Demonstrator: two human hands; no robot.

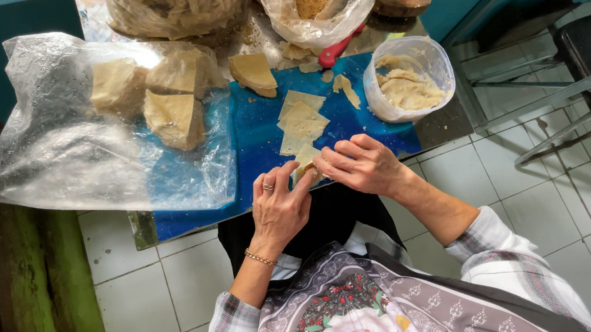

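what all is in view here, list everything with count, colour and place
dough piece: one, pale yellow, pinched between both hands at the table's near edge
dough sheets: small stack, pale yellow, on the blue mat
blue mat: one, on the table
dough blocks: about four, tan, three under the clear plastic sheet, one beside it
clear plastic sheet: one, table's left side
plastic tub: one, translucent, pale filling inside, right of the sheets
bags: two, clear, far edge, one with brown crumbs
chair: one, dark with metal frame, on the right
left hand: ring, bracelet
right hand: bare
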